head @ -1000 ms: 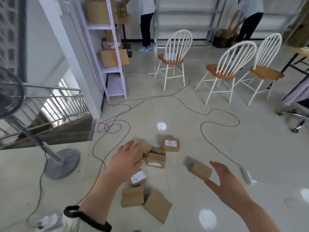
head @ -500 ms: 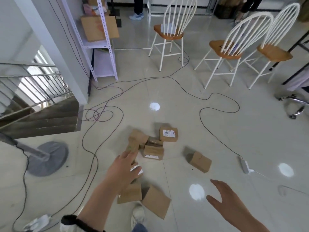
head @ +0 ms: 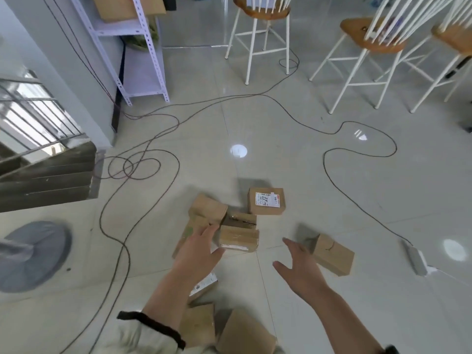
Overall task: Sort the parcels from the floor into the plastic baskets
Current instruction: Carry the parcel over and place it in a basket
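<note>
Several brown cardboard parcels lie on the pale tiled floor. A taped parcel [head: 239, 235] sits in the middle of the pile. Behind it lies a parcel with a white label [head: 266, 201], and another plain parcel [head: 208, 208] is to its left. A lone parcel [head: 332, 254] lies to the right. Two more parcels [head: 199, 325] [head: 245, 335] lie near my feet. My left hand [head: 198, 251] hovers open at the taped parcel's left side. My right hand [head: 300, 267] is open between the taped parcel and the lone one. No basket is in view.
Dark cables [head: 143, 164] loop across the floor. A power adapter [head: 416, 259] lies at the right. A fan base [head: 33, 254] stands at the left, beside a stairwell railing [head: 38, 118]. White chairs [head: 258, 34] and a metal shelf [head: 138, 52] stand further back.
The view has tilted down and closer to the pile. Both hands have moved forward toward the taped parcel, the right one swinging in from the right.
</note>
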Demonstrator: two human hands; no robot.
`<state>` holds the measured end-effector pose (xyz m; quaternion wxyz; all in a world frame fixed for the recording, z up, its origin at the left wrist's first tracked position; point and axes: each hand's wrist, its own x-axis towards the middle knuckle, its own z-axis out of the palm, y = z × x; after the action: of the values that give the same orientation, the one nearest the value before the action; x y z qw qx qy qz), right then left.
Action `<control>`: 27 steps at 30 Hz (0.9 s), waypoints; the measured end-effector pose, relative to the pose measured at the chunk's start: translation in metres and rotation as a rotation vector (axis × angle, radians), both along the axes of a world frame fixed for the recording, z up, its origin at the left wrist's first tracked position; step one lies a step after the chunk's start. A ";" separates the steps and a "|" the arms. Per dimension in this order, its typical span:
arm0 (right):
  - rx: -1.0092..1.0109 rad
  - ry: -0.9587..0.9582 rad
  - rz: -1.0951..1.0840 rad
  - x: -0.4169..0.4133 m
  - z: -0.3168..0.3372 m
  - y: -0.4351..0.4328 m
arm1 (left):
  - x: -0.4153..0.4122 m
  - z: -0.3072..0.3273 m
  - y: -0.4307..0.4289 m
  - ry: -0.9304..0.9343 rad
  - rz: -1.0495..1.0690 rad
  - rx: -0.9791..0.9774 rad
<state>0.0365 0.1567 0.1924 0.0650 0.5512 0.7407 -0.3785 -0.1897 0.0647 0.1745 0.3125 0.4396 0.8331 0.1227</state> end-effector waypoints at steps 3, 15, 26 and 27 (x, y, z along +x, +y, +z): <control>-0.027 -0.018 -0.097 -0.015 -0.125 0.029 | 0.002 -0.117 0.031 -0.045 0.044 -0.004; -0.142 0.112 -0.424 -0.085 -0.427 0.127 | -0.010 -0.396 0.134 0.203 -0.236 -0.188; -0.208 0.146 -0.309 -0.069 -0.438 0.141 | -0.003 -0.419 0.152 0.305 -0.369 -0.248; -0.190 0.158 -0.337 -0.066 -0.435 0.149 | -0.005 -0.416 0.156 0.254 -0.348 -0.243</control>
<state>-0.0292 0.3055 -0.2428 -0.0057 0.6273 0.6020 -0.4941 -0.1945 0.2207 -0.2411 0.2723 0.5476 0.7860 -0.0901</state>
